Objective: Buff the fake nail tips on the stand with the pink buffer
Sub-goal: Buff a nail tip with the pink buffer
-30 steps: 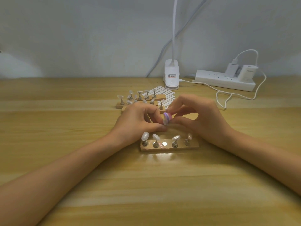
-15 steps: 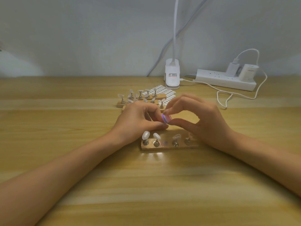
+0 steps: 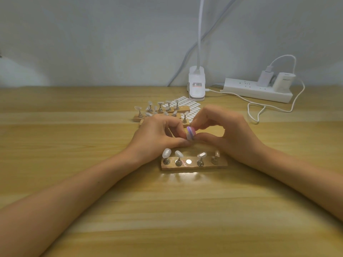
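Pinching pink buffer in right hand grip; left hand grip pinches nail tip touching it, above stand.

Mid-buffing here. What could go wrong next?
The small pink-and-purple buffer block is only pinched in the right hand's fingertip grip; it may slip.
The left hand pinches a pale nail tip against it; hard strokes could flick it loose.
Both hands sit just behind the near wooden stand; a nudge could topple its white nail tips.

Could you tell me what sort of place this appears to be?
Probably a home nail-art desk: a wooden stand of fake nail tips on a wooden table, with a clip-on lamp and a power strip by the wall.
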